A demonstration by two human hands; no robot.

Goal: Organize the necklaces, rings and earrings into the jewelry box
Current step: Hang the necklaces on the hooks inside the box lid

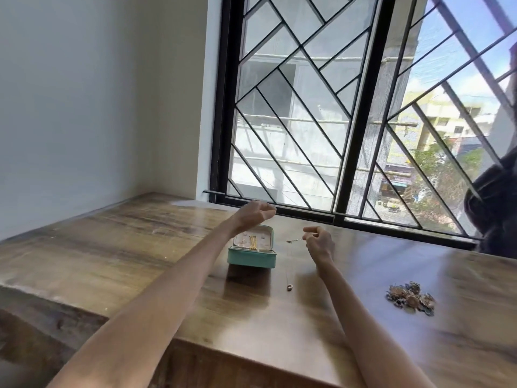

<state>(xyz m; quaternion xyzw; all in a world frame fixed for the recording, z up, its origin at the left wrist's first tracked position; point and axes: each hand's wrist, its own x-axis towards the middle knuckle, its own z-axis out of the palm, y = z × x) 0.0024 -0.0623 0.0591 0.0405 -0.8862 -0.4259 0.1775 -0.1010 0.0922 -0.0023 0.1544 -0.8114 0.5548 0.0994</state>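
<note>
Head view: your left hand is raised above the far edge of the jewelry box, fingers curled toward the thumb as if pinching something fine. What it holds is too thin to make out, so you cannot tell for sure.

Your right hand sits just right of the box, fingers curled in, thumb and forefinger pinching a thin chain necklace. The chain hangs down from that pinch, and its small pendant is near the wooden table, in front of the box and to its right.

The box is teal, lid open, with gold pieces lying inside on a pale lining. It stands on the table between your 2 forearms.

A pile of jewelry lies on the table well to the right of your right arm, apart from the box.

Behind the table you see a window with black diagonal bars.
</note>
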